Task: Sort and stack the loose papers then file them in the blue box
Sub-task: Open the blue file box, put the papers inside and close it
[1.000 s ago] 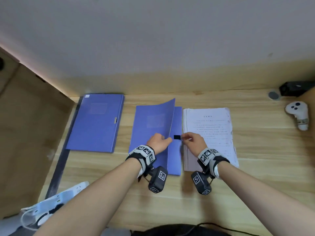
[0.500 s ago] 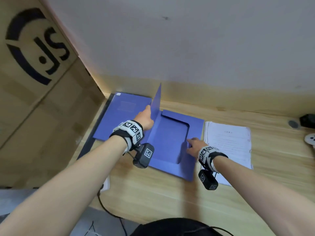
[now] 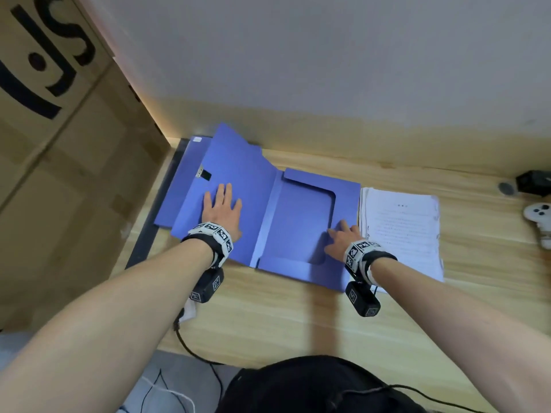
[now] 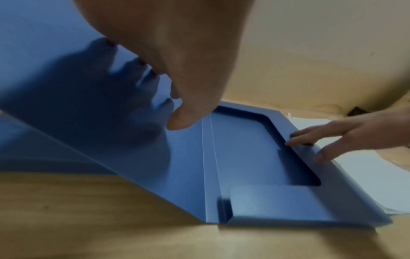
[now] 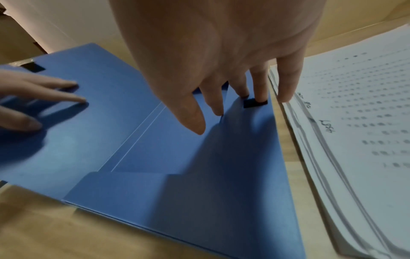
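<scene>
Now the cover [image 3: 235, 174] of the blue box [image 3: 298, 222] lies swung fully open to the left of the frame, where half a second ago it stood upright on its spine, and a second ago it was only starting to lift. The left hand [image 3: 222, 211], at centre left, presses flat on the inside of that cover with straight, spread fingers, so this grip is apart and clamps nothing. Part of the cover overlaps a second blue folder [image 3: 190, 162] towards the upper left. A small black fastener tab [image 3: 204, 175] shows near the cover's outer edge.

This likely means the opening step is nearly done and the tray is ready to take paper; nothing has been filed yet.

At mid-frame the box tray sits on the worktop [image 3: 298, 317], a shallow blue plastic shell with fold-in flaps along its upper, lower and right edges and a bare floor between them. The right hand [image 3: 343, 242] rests on the right flap, fingers fairly straight, one fingertip beside a black patch [image 5: 255, 103] seen in the right wrist view; this grip too is apart.

Just beside the box, at centre right, the papers [image 3: 402, 231] lie in a squared white stack with printed text on top, edges slightly fanned.
</scene>
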`<control>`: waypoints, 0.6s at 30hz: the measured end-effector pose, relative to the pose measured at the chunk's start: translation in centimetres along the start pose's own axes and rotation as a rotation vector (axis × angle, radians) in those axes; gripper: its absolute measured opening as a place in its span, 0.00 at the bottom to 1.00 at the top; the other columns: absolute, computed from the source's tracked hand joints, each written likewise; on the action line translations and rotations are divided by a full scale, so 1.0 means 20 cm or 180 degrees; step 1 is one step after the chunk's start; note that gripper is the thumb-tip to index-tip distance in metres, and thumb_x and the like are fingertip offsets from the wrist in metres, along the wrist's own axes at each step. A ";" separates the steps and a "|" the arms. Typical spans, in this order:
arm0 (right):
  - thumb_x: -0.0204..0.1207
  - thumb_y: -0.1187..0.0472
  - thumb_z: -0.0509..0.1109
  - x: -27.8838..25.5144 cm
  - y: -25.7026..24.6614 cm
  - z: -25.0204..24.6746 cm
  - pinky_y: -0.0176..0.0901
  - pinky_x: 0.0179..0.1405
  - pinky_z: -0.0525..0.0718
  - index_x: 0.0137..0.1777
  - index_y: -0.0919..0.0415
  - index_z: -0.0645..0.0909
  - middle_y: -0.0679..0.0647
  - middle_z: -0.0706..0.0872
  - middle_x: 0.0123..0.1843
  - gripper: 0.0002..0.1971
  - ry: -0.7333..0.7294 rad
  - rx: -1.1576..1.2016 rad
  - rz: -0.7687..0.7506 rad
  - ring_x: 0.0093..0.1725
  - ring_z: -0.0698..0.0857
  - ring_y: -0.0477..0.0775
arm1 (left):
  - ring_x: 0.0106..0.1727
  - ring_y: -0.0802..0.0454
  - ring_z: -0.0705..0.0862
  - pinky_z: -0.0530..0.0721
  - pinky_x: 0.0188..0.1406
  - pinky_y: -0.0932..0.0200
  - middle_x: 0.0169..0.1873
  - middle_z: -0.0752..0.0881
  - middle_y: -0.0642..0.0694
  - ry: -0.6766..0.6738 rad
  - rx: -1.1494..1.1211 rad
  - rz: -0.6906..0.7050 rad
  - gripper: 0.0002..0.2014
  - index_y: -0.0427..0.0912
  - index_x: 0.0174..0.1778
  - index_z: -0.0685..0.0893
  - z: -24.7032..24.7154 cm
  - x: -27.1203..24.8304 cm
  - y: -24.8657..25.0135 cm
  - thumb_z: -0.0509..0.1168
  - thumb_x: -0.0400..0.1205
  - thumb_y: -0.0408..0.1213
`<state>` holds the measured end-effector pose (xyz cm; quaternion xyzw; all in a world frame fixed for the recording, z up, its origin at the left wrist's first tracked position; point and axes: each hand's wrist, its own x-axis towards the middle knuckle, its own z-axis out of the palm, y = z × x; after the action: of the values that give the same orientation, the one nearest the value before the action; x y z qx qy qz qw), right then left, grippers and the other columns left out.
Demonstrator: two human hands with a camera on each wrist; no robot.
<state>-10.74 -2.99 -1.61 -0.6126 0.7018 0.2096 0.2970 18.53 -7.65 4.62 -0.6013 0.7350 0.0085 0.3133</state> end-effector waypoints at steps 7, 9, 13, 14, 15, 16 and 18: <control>0.72 0.52 0.62 0.01 0.05 0.04 0.63 0.71 0.73 0.78 0.48 0.66 0.55 0.59 0.78 0.32 0.0188 0.0410 0.0058 0.77 0.59 0.66 | 0.87 0.39 0.43 0.51 0.81 0.35 0.86 0.42 0.38 -0.0227 -0.0271 0.0007 0.35 0.48 0.84 0.57 0.17 0.03 0.11 0.59 0.81 0.49; 0.74 0.51 0.62 0.00 0.05 0.03 0.62 0.71 0.72 0.79 0.50 0.66 0.56 0.61 0.77 0.31 0.0269 0.0512 0.0019 0.77 0.61 0.67 | 0.86 0.38 0.48 0.53 0.79 0.35 0.85 0.48 0.37 -0.0195 -0.0364 -0.0043 0.32 0.46 0.80 0.63 0.16 0.03 0.14 0.59 0.80 0.49; 0.76 0.57 0.64 0.00 0.14 -0.01 0.54 0.68 0.77 0.72 0.58 0.77 0.61 0.76 0.72 0.23 0.0748 0.1196 -0.0086 0.69 0.77 0.65 | 0.84 0.38 0.55 0.56 0.78 0.35 0.83 0.56 0.36 -0.0180 -0.0664 0.0061 0.29 0.44 0.77 0.67 0.06 0.06 0.26 0.60 0.79 0.46; 0.76 0.59 0.65 0.00 0.18 -0.02 0.51 0.66 0.78 0.69 0.59 0.80 0.62 0.79 0.70 0.21 0.0876 0.1443 -0.0038 0.66 0.80 0.64 | 0.83 0.38 0.57 0.58 0.78 0.35 0.82 0.58 0.36 -0.0141 -0.0771 0.0138 0.28 0.43 0.76 0.68 0.03 0.07 0.31 0.60 0.79 0.45; 0.76 0.60 0.65 -0.01 0.22 -0.02 0.49 0.64 0.78 0.67 0.60 0.82 0.61 0.80 0.69 0.19 0.0971 0.1674 0.0031 0.64 0.82 0.64 | 0.82 0.38 0.60 0.60 0.77 0.36 0.81 0.62 0.37 -0.0106 -0.0900 0.0225 0.27 0.43 0.75 0.69 0.00 0.07 0.35 0.60 0.79 0.43; 0.76 0.60 0.65 -0.02 0.28 -0.03 0.49 0.63 0.78 0.67 0.59 0.82 0.61 0.81 0.69 0.19 0.1030 0.1882 0.0132 0.64 0.82 0.63 | 0.80 0.38 0.63 0.63 0.76 0.37 0.79 0.65 0.37 -0.0075 -0.1035 0.0322 0.26 0.42 0.75 0.70 -0.05 0.07 0.42 0.60 0.80 0.42; 0.77 0.58 0.66 -0.04 0.42 -0.02 0.49 0.64 0.78 0.68 0.58 0.81 0.59 0.81 0.70 0.19 0.1080 0.2157 0.0321 0.66 0.82 0.61 | 0.76 0.38 0.69 0.68 0.72 0.39 0.74 0.71 0.38 -0.0018 -0.1302 0.0528 0.23 0.40 0.74 0.70 -0.13 0.07 0.55 0.58 0.81 0.40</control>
<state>-18.97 -1.38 -1.41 -0.4703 0.7998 -0.1244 0.3517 7.44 -6.82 2.04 -0.5897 0.7641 0.1848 0.1851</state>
